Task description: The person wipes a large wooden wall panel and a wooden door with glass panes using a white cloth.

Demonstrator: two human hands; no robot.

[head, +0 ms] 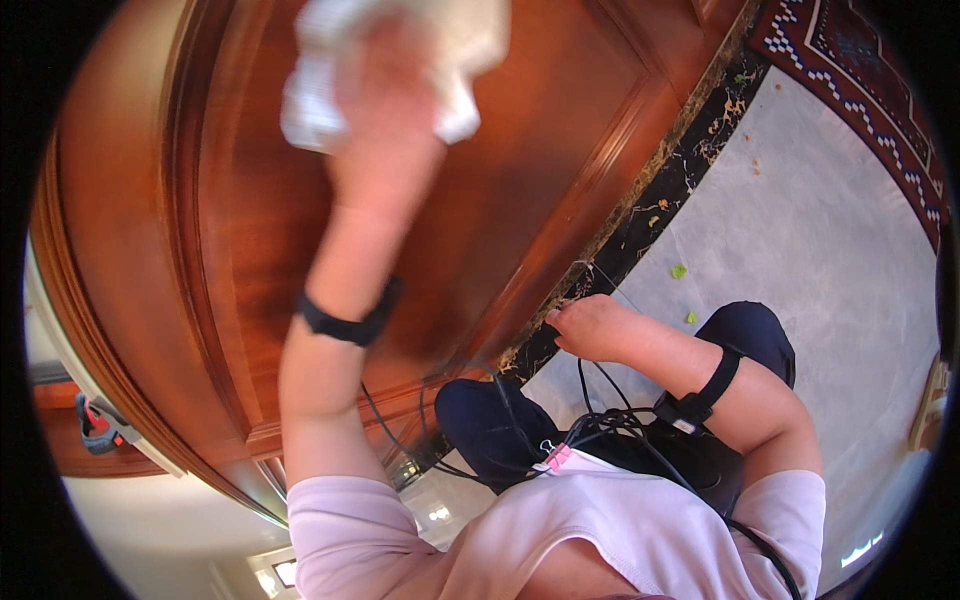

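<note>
My left hand [390, 97] is up against a glossy reddish-brown wooden panel [480, 210], holding a white cloth [311, 105]. Motion blurs both the hand and the cloth, and the fingers cannot be made out clearly. Lower down, my right hand [596, 326] is beside the foot of the panel, over a black marble border [637, 225] with gold veining. Its fingers are curled and partly turned from view, so I cannot tell whether anything is in them. A thin line runs close behind this hand.
Green leaf bits [679, 271] and small crumbs lie on the grey floor [780, 225] and the border. A patterned red rug [862, 97] is at the upper right. Black cables [607, 427] loop over my lap, near a pink clip [557, 456] on my shirt. Raised mouldings frame the panel.
</note>
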